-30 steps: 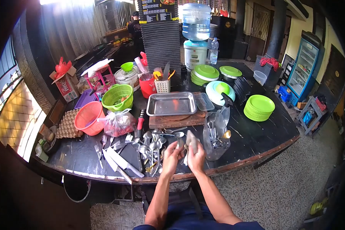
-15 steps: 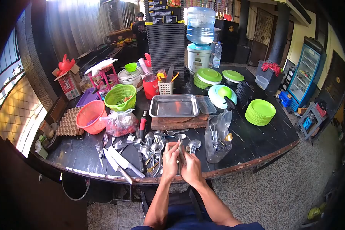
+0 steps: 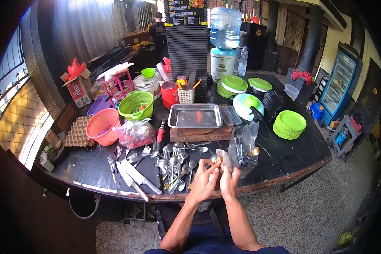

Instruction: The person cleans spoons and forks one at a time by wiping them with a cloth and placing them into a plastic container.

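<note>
Both my hands are together over the front of the black table, just left of a clear plastic bag of spoons (image 3: 242, 158). My right hand (image 3: 228, 181) is closed on a pale greyish cloth (image 3: 227, 159) that sticks up above the fingers. My left hand (image 3: 204, 183) is closed against it, fingers bent; whatever lies inside is hidden. Left of the hands lies a loose heap of metal spoons (image 3: 172, 165). Several forks (image 3: 111, 165) and two large kitchen knives (image 3: 135, 175) rest farther left.
A steel tray (image 3: 194, 116) sits on a wooden board (image 3: 199, 134) beyond my hands. Green plates (image 3: 289, 123) are stacked at right. A red basket (image 3: 102, 127), green basket (image 3: 135, 106) and egg trays (image 3: 78, 133) stand at left. A person (image 3: 158, 34) is at the back.
My hands have moved right, from beside the spoon heap to close by the plastic bag. More of the pale cloth shows above them. The whole view has shifted slightly.
</note>
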`<state>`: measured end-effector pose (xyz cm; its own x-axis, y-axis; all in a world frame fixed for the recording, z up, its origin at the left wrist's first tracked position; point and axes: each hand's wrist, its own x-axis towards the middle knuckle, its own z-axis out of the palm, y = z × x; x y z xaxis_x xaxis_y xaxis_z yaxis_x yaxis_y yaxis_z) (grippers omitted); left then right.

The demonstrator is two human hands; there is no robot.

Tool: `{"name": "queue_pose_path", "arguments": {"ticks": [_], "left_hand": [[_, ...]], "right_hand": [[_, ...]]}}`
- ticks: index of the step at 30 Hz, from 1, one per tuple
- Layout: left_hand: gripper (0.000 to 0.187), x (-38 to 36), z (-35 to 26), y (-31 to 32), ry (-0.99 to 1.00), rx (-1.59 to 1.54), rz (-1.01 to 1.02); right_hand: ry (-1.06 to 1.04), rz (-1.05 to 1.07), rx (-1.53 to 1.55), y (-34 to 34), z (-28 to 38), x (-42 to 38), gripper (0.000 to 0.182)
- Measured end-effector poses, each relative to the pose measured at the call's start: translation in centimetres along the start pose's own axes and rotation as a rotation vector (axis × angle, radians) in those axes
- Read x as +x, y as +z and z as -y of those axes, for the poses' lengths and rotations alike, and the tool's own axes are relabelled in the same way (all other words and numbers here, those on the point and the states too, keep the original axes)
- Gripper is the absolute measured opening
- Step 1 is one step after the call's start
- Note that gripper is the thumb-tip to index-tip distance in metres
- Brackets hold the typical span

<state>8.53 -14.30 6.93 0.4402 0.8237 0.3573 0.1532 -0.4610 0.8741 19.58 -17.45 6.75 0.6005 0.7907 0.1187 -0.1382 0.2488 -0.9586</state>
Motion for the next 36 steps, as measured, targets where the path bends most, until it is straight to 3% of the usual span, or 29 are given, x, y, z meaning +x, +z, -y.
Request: {"name": "queue_pose_path", "arguments": {"ticks": [6, 9, 16, 18, 19, 22, 26, 27, 30, 31, 34, 36], "left_hand": [[0.048, 0.1, 0.0, 0.1, 0.035, -0.022, -0.004], [0.063, 0.1, 0.4, 0.0, 0.011, -0.016, -0.012], [0.065, 0.1, 3.0, -0.2, 0.068, -0.144, 0.006], [0.057, 0.2, 3.1, -0.2, -0.038, -0.317, 0.011], [0.043, 0.3, 2.8, 0.0, -0.049, -0.499, -0.024], [0.032, 0.4, 2.7, 0.3, -0.009, -0.447, -0.132], [0.014, 0.2, 3.0, 1.2, 0.076, -0.391, -0.348], [0.008, 0.5, 2.7, 1.6, 0.077, -0.501, -0.408], [0.010, 0.4, 2.0, 0.9, -0.071, -0.388, -0.429], [0.010, 0.5, 2.2, 0.5, 0.000, -0.168, -0.404], [0.011, 0.6, 2.8, 0.7, 0.013, -0.327, -0.507], [0.011, 0.1, 2.7, 0.5, 0.024, -0.289, -0.518]], "right_hand": [[-0.046, 0.063, -0.110, -0.1, -0.8, 0.1, 0.027], [0.027, 0.110, -0.146, -0.5, -1.7, -0.1, 0.026], [0.039, 0.131, -0.024, -0.5, -2.5, -0.2, 0.028], [0.000, 0.138, -0.019, -0.4, -2.5, -0.3, 0.028], [-0.103, 0.085, -0.144, -0.4, -2.7, -0.4, 0.028], [-0.265, 0.003, -0.268, -0.3, -2.9, -0.4, 0.027], [-0.261, 0.056, -0.306, -0.2, -2.8, -0.6, 0.024], [-0.260, 0.068, -0.324, -0.1, -2.8, -0.6, 0.023], [-0.152, 0.098, -0.329, -0.2, -2.8, -0.5, 0.024], [-0.150, 0.098, -0.329, -0.2, -2.8, -0.6, 0.024], [-0.062, 0.169, -0.257, -0.2, -3.3, -0.9, 0.026], [0.053, 0.246, -0.032, 0.1, -4.6, -1.2, 0.028]]}}
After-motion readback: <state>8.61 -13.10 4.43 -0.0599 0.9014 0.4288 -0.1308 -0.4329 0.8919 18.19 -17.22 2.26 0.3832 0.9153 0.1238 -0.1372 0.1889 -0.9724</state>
